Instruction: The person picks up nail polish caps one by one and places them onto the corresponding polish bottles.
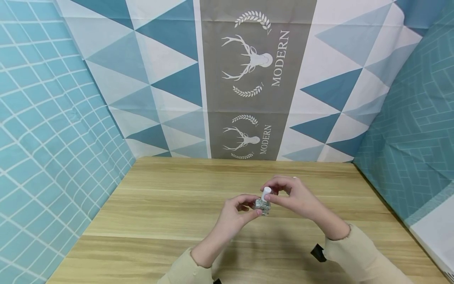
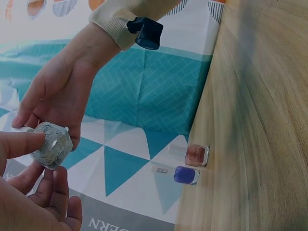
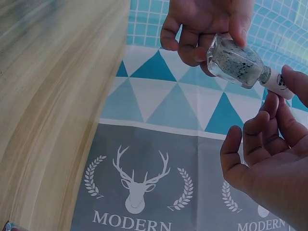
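Note:
A small clear glass nail polish bottle [image 1: 262, 206] with speckled contents is held above the wooden table between both hands. My left hand [image 1: 235, 213] grips its glass body, thumb on one face and fingers on the other. My right hand [image 1: 293, 197] pinches the white cap [image 1: 266, 192] between thumb and fingers. The bottle leans toward the right hand. In the right wrist view, a short stretch of neck [image 3: 265, 74] shows between the glass shoulder and the cap [image 3: 277, 84], which carries dark print.
Two more small bottles, one reddish-brown [image 2: 197, 155] and one blue-purple [image 2: 186, 174], show on the wooden table [image 2: 260, 120] in the left wrist view. Patterned cloth [image 1: 170, 79] hangs behind the table and along both sides. A black wrist mount [image 1: 318, 253] sticks out from the right sleeve.

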The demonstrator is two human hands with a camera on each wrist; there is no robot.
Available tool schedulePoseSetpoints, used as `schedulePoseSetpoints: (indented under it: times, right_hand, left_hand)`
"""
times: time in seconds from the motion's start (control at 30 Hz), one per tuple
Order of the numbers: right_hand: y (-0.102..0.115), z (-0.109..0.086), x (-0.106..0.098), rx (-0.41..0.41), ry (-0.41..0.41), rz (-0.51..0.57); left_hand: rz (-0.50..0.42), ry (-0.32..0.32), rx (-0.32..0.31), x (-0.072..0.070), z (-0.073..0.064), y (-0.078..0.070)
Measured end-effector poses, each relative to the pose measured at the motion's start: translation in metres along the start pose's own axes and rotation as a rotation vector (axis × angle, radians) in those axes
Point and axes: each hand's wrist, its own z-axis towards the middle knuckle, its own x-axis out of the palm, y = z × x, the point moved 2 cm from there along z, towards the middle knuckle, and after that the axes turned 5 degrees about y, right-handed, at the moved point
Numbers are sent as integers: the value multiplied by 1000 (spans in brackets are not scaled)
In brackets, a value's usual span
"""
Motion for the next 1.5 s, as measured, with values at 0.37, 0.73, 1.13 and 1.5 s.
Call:
schedulePoseSetpoints:
  times: [0.37, 0.73, 1.13, 1.5]
  right_hand:
    - [0, 1, 0, 8, 9, 3]
    - [0, 1, 0, 18, 0, -9]
    - [1, 1, 3, 38, -41, -36]
    - [-2, 2, 5, 63, -96, -11]
  left_hand:
    - [-38, 3, -28, -1, -1, -1]
    - [-44, -1, -24, 0, -1, -2]
    - [-37, -4, -15, 1, -1, -1]
    - [-38, -23, -18, 2, -2, -4]
